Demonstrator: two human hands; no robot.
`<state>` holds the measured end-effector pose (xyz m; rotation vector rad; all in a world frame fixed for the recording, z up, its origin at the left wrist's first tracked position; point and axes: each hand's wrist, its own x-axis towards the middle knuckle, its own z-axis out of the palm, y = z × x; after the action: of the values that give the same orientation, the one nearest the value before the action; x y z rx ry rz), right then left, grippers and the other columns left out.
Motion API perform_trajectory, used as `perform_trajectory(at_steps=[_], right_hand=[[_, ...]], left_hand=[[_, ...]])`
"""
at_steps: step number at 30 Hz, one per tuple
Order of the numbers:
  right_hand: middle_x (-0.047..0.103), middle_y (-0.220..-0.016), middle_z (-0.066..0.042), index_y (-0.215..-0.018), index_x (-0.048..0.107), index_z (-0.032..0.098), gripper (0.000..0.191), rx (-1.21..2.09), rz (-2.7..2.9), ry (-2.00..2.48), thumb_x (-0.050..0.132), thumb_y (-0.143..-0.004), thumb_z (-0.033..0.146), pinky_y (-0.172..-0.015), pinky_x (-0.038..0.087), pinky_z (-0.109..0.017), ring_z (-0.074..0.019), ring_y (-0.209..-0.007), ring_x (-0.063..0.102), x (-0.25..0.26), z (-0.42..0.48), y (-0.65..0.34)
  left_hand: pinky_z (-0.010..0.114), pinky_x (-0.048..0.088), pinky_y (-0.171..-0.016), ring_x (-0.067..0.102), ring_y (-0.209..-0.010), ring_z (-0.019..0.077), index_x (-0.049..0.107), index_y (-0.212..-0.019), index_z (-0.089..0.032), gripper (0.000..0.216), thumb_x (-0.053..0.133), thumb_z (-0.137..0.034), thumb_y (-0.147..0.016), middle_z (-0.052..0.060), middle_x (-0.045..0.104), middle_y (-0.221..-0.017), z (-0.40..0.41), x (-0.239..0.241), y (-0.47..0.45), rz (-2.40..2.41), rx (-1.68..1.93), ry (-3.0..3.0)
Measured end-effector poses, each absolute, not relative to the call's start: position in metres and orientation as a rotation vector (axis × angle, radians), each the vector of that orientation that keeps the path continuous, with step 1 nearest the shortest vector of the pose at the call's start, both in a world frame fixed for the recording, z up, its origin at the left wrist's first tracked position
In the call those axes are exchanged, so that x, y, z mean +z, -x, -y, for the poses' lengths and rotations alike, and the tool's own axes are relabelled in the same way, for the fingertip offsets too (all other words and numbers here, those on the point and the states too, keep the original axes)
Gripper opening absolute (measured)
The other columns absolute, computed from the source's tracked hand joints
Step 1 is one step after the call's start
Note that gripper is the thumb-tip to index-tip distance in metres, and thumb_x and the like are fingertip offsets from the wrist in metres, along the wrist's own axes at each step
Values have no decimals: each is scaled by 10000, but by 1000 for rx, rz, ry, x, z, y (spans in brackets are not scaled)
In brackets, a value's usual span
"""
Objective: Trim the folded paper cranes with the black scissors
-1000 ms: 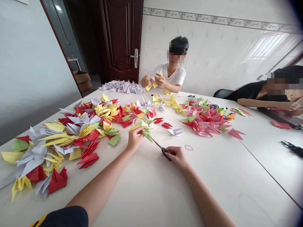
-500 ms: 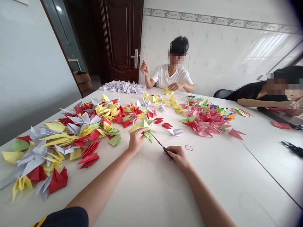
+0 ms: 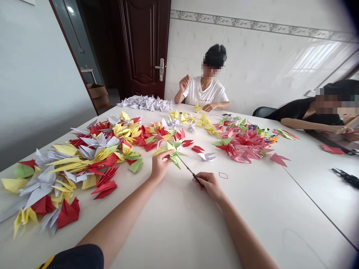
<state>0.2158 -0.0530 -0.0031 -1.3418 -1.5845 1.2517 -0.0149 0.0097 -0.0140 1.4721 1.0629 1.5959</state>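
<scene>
My left hand (image 3: 162, 165) pinches a light-green folded paper crane (image 3: 175, 160) just above the table. In my right hand (image 3: 209, 183) is a slim black-handled tool (image 3: 199, 181), its thin shaft slanting up and left with the tip at the green paper. Whether it is scissors or a pick, I cannot tell. Red, yellow, white and green folded papers (image 3: 98, 149) lie heaped to the left of my left hand. Just beyond the two hands are a red piece (image 3: 198, 149) and a white piece (image 3: 208, 157).
Pink folded papers (image 3: 244, 144) are piled at the right, white ones (image 3: 146, 102) at the far edge. Across the white table (image 3: 174, 231) a person in a white shirt (image 3: 207, 89) holds up a thread. Another person in black (image 3: 300, 112) works at the right, near a black cord bundle (image 3: 346, 175).
My hands and the tool have barely moved. The green paper has tilted slightly. Across the table, the person's raised hand has shifted to the right with the thread.
</scene>
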Motion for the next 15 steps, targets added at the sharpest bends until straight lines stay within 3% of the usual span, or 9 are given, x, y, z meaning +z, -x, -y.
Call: perform_trajectory(at_steps=[5, 15], right_hand=[[505, -510, 15, -740, 718, 151, 248, 1253, 1578, 1329, 603, -759, 370, -520, 302, -254, -113, -509, 427, -4, 53, -216], [595, -606, -10, -751, 708, 151, 251, 1239, 1555, 1352, 635, -753, 391, -514, 330, -247, -110, -523, 443, -8, 53, -214]], left_hand=[[334, 595, -748, 706, -787, 224, 771, -1038, -127, 414, 791, -267, -649, 96, 755, -870, -13, -11, 15, -991, 1532, -1272], [382, 601, -815, 708, -836, 235, 780, -976, -136, 441, 863, -283, -569, 94, 759, -901, -15, -9, 15, -922, 1499, -1133]])
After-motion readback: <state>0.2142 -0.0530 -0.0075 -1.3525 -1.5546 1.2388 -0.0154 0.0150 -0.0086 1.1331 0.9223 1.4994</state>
